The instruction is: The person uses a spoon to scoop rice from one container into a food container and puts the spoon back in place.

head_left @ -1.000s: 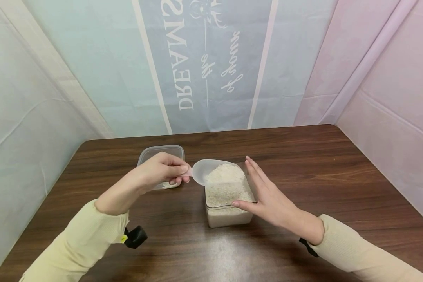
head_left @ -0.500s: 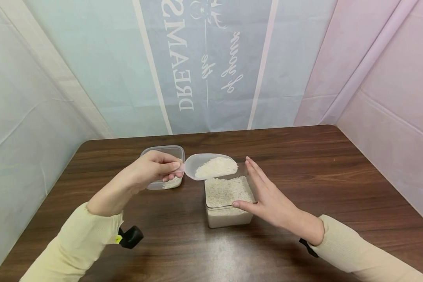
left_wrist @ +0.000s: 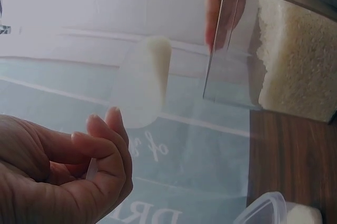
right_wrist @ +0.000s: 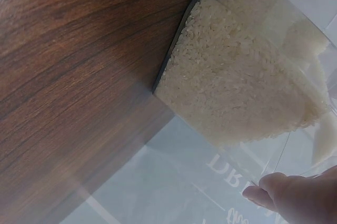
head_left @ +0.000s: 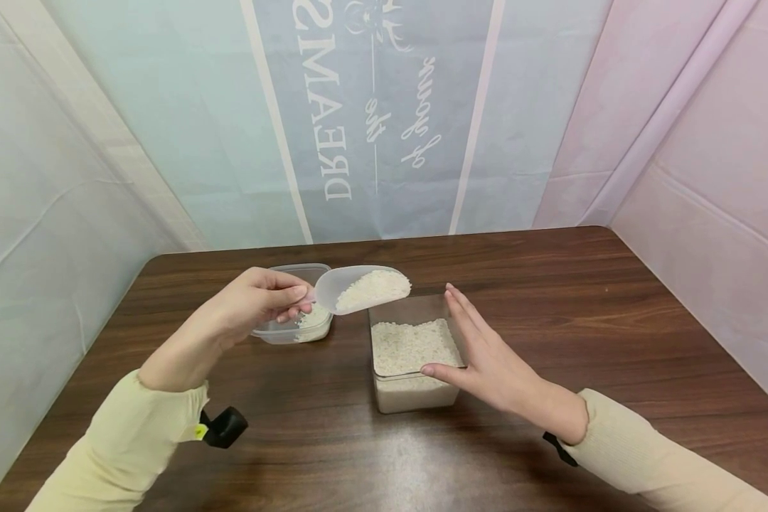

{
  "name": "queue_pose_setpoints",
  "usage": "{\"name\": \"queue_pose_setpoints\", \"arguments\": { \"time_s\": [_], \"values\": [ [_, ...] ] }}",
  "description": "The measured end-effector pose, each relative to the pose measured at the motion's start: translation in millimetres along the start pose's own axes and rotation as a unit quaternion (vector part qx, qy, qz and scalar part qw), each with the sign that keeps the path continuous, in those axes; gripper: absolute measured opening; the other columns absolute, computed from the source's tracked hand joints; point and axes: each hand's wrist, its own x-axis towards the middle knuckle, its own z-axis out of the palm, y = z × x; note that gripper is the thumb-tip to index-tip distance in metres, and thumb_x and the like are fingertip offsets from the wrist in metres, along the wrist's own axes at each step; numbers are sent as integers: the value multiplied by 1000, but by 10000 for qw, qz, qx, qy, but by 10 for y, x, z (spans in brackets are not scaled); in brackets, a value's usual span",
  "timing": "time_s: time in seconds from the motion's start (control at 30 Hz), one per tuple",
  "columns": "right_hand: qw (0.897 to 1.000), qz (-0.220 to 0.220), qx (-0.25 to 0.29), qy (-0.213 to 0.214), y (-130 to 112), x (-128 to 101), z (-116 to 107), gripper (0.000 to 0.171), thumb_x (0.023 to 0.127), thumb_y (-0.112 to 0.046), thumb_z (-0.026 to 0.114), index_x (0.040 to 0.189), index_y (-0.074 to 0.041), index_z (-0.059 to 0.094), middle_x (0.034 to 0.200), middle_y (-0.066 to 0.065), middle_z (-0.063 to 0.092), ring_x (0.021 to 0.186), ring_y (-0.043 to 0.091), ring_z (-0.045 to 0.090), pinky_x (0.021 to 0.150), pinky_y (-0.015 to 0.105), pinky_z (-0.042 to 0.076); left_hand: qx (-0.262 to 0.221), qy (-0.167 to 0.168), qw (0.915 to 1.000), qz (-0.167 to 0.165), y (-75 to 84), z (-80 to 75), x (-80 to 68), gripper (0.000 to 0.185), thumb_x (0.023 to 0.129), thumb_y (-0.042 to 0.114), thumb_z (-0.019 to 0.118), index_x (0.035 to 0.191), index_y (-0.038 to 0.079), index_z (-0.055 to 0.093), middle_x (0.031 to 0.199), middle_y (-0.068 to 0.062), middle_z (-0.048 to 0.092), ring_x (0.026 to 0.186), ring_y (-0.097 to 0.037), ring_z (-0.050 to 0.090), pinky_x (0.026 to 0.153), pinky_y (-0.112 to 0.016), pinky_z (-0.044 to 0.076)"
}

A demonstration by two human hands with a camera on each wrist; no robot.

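a translucent scoop heaped with rice is pinched by its short handle in the left hand, the grip clenched around that handle with thumb and curled fingers. the scoop's long axis runs out from the grip toward the person's right, bowl end raised a little, so the load lies just beyond the fingertips and above the table. directly beneath and slightly behind the grip sits a small round tub with a little rice in it; it is nearer the left hand than the right. away from the grip, past the bowl end and lower, stands a clear square container about half filled with rice. the right hand is laid flat against that container's far side, fingers straight, nothing grasped.
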Motion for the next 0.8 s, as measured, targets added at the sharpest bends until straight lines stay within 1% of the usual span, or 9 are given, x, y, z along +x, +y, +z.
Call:
{"name": "queue_pose_setpoints", "arguments": {
  "time_s": [0.1, 0.3, 0.4, 0.53, 0.7, 0.8],
  "values": [
    [10000, 10, 10, -5, 0, -1, -3, 98, 80, -50, 63, 145, -3, 8, 152, 4, 4, 136, 24, 16, 104, 47, 27, -17, 65, 10000, -17, -17, -39, -10, 28, 94, 2, 44, 108, -21, 48, 74, 2, 60, 63, -2, 49, 56, -15, 40],
    [10000, 55, 6, -26, -2, 1, -10, 98, 80, -51, 63, 145, -1, 9, 152, 3, 4, 137, 22, 14, 104, 47, 26, -127, 208, 9997, -40, -52, -108, -24, 27, 94, 1, 44, 107, -22, 47, 75, 2, 61, 63, -3, 49, 56, -15, 40],
    [10000, 39, -4, -24, -3, 5, -10, 98, 79, -51, 63, 145, -1, 9, 152, 3, 4, 137, 22, 14, 104, 47, 26, -165, 216, 9996, -23, -87, -147, -25, 28, 94, 1, 43, 109, -22, 46, 75, 2, 61, 63, -3, 49, 55, -16, 41],
    [10000, 15, 2, -14, -7, 11, -12, 98, 80, -50, 63, 145, -2, 9, 152, 4, 4, 137, 23, 15, 104, 46, 27, -155, 265, 9995, -32, -132, -200, -34, 29, 95, 2, 43, 110, -22, 46, 76, 2, 61, 63, -3, 50, 55, -16, 41],
    [10000, 50, 42, -30, -13, 7, -15, 98, 80, -51, 63, 145, -4, 8, 152, 4, 4, 136, 24, 17, 103, 46, 27, -225, 375, 9989, -163, -181, -251, -54, 30, 95, 2, 42, 112, -23, 44, 76, 3, 61, 64, -2, 50, 56, -15, 41],
    [9999, 83, 48, -45, -16, 4, -19, 98, 80, -51, 63, 145, -3, 8, 152, 4, 4, 136, 24, 16, 103, 47, 27, -278, 389, 9988, -133, -223, -284, -63, 29, 95, 1, 42, 111, -23, 43, 76, 4, 61, 65, -2, 50, 56, -16, 40]
  ]
}}
